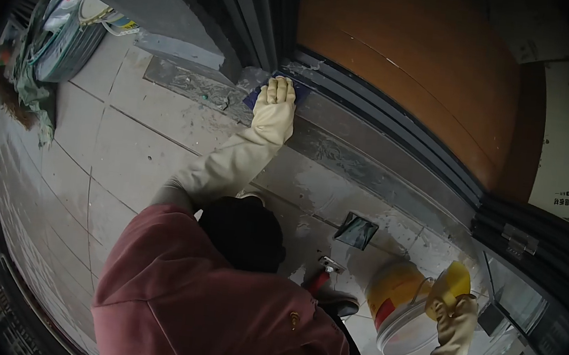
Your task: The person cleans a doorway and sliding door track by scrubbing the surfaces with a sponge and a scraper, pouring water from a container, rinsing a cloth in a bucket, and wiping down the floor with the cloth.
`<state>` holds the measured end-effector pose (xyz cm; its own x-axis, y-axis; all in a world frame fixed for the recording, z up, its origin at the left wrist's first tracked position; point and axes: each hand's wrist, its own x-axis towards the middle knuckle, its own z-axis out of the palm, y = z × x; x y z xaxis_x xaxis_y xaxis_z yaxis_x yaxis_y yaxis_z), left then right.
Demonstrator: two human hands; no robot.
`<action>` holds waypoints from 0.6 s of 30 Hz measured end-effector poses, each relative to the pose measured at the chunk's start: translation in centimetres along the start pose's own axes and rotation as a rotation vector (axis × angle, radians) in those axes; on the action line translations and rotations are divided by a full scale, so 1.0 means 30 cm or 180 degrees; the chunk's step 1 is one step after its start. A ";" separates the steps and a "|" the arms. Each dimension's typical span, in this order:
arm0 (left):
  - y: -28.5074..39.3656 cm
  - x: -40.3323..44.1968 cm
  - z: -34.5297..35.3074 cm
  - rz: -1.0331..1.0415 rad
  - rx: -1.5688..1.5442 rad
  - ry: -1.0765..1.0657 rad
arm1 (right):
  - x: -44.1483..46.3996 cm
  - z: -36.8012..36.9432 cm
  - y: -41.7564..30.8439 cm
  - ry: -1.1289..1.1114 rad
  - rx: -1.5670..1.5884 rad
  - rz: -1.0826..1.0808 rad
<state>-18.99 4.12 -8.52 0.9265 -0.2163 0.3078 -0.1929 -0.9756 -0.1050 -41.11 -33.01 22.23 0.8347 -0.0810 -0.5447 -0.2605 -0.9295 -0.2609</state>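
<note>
My left hand [274, 107], in a cream rubber glove, reaches to the door sill with its fingers close together. It presses on a dark blue flat piece [301, 93], whose edges show on both sides; its kind is unclear. At the lower right, my right hand [456, 324], also gloved, grips a yellow sponge [454, 282]. The sponge is beside the rim of a yellow bucket [384, 281] with a red patch and a pale rim. What the bucket holds cannot be made out.
A dark square plate [356, 231] and a red-handled scraper-like tool [321, 278] lie on the tiled floor [132, 141]. Dark frame rails [386, 129] run beside an orange-brown panel [407, 66]. Basins [69, 51] and a pail [94, 10] stand at the upper left.
</note>
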 end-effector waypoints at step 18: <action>-0.323 -0.081 -0.055 -0.1700 -0.3667 -0.0206 | -0.257 0.571 0.622 0.1367 0.0829 0.1486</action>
<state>-19.92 14.03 -6.70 0.9831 0.1830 0.0079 0.0701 -0.4157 0.9068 -60.72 -43.56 7.91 0.7110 -0.6376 -0.2965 -0.7031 -0.6501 -0.2881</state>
